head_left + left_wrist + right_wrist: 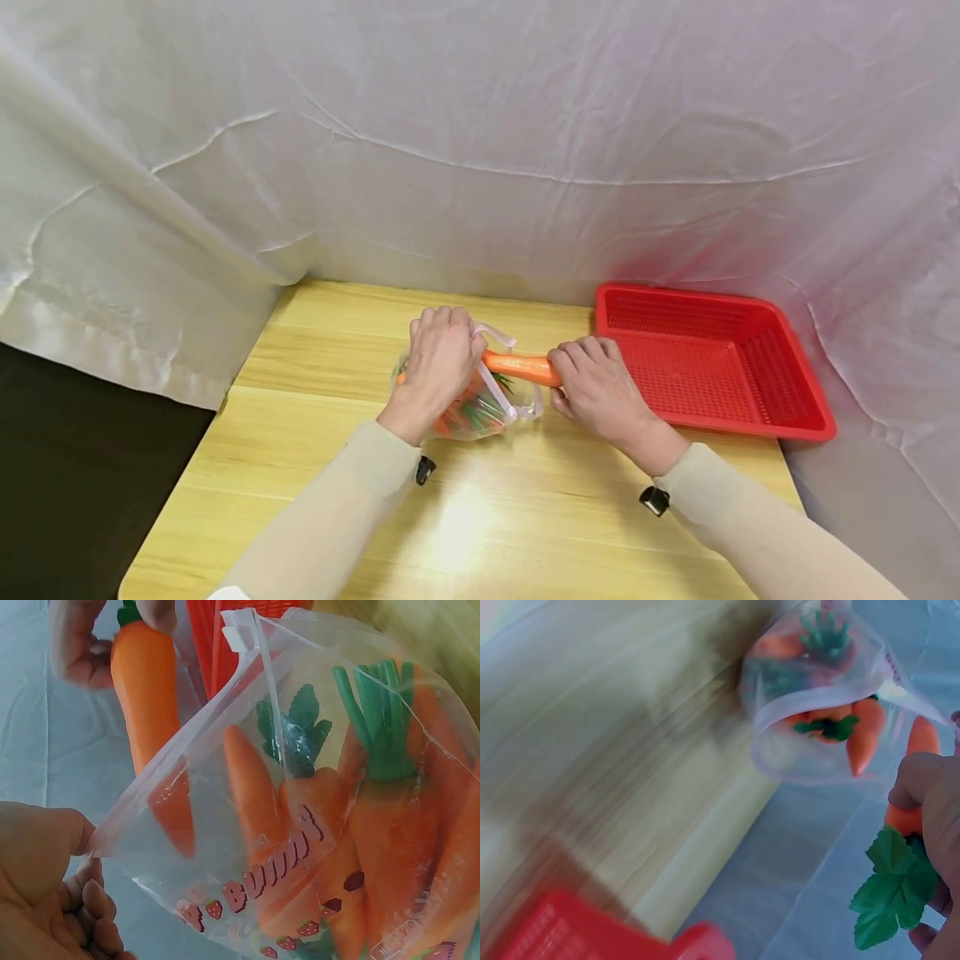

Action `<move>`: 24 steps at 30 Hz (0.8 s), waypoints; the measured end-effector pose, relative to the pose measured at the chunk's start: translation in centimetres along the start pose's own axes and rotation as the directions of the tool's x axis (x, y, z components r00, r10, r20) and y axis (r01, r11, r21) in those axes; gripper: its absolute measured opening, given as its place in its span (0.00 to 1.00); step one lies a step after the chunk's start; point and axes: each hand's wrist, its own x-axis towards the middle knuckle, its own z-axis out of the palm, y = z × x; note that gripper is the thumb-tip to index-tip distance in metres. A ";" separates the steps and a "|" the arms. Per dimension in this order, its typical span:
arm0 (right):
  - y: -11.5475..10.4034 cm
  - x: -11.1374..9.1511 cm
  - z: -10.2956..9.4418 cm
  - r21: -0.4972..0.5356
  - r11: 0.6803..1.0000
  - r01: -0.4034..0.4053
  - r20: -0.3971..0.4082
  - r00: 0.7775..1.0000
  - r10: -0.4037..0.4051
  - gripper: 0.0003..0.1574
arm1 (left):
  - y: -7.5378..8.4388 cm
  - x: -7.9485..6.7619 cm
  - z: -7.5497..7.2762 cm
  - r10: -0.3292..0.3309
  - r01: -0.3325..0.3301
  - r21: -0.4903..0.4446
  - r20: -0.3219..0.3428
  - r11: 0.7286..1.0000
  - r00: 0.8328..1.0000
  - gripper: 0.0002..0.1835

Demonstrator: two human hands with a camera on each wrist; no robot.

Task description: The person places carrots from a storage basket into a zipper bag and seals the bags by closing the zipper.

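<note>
My left hand (441,357) pinches the edge of a clear zip bag (214,881) between thumb and finger. Printed lettering and strawberries mark the bag, which holds several orange carrots (394,832) with green tops. In the right wrist view, its pale-rimmed mouth stands apart. My right hand (600,387) grips another carrot (521,367) near its leafy top (892,881). This carrot points toward the left hand, and its tip shows through the film in the left wrist view. Whether the tip lies inside or behind the bag, I cannot tell.
A red perforated basket (806,392) stands at the right of the wooden table (300,467), just beyond the right hand. Grey-white sheeting (480,142) hangs behind the table and at both sides.
</note>
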 end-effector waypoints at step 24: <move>-4.7 2.6 4.2 0.303 0.949 -0.093 0.058 0.995 0.079 0.23 | 1.4 -0.2 0.0 0.107 -0.106 0.161 0.001 0.981 0.994 0.12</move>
